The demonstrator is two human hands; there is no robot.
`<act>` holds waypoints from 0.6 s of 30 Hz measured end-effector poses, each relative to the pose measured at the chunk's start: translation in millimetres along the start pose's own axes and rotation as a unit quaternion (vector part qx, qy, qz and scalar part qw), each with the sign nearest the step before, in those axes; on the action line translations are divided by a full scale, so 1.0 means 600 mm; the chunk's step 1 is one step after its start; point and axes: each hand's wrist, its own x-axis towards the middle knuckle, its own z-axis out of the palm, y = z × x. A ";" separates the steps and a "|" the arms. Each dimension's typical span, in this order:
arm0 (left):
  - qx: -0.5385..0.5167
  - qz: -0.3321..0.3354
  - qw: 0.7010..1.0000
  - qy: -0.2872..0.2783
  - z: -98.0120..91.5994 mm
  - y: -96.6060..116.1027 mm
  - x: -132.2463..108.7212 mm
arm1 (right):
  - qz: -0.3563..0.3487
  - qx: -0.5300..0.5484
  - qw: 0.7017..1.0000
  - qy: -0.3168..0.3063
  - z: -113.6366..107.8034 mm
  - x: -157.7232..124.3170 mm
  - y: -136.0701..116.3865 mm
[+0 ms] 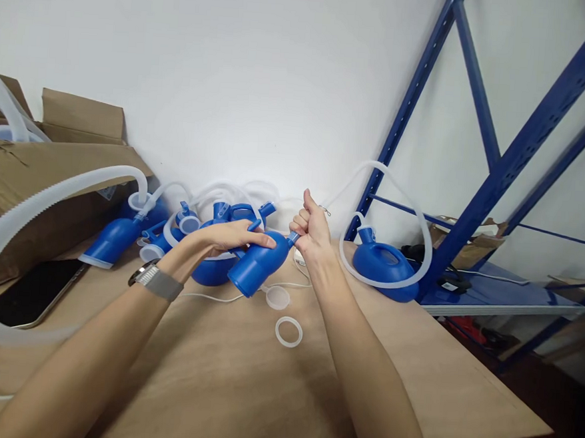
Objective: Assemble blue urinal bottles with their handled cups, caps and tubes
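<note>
Funnel, blue, one: held above the tabletop in front of me, tilted, wide mouth down toward my left, narrow neck up toward my right.

Left grip, mine: clasped around the funnel's body, thumb laid along its upper side. Watch, metal band, worn at that wrist.

Right grip, mine: fingers curled tight at the narrow neck, thumb pointing up; whether I also grasp a tube there, I cannot tell.

Cap, round, whitish, one: flat on the tabletop, near the funnel's mouth.

Ring, white, one: flat, nearer to me than the cap.

Jug, blue, handled, one: at my right, with a white tube looped around it.

Second funnel, blue, one: at my left, on the tabletop, near a dark-screened phone.

Cardboard box, one: open, far left, white tubing inside.

Rack, blue metal, one: right, beside the tabletop.
</note>
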 end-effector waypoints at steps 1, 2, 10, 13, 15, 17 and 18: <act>0.071 0.020 0.997 0.020 -0.007 0.013 -0.008 | -0.008 -0.009 1.000 0.006 0.002 -0.001 0.000; 0.141 0.040 0.988 0.038 -0.010 0.026 -0.016 | -0.016 -0.018 1.000 0.010 0.005 -0.003 0.001; 0.507 0.115 0.822 0.232 0.066 0.093 -0.099 | -0.021 -0.042 0.998 0.040 0.017 0.000 0.011; 0.509 0.126 0.822 0.223 0.070 0.101 -0.100 | -0.036 -0.034 0.998 0.028 0.009 0.003 0.002; 0.469 0.120 0.854 0.193 0.052 0.096 -0.087 | -0.049 -0.028 0.998 0.008 0.002 0.002 -0.004; 0.386 0.109 0.905 0.139 0.027 0.082 -0.067 | -0.045 -0.027 0.998 -0.017 -0.001 -0.001 -0.008; 0.327 0.099 0.934 0.102 0.015 0.071 -0.056 | -0.037 -0.025 0.999 -0.029 -0.001 -0.003 -0.009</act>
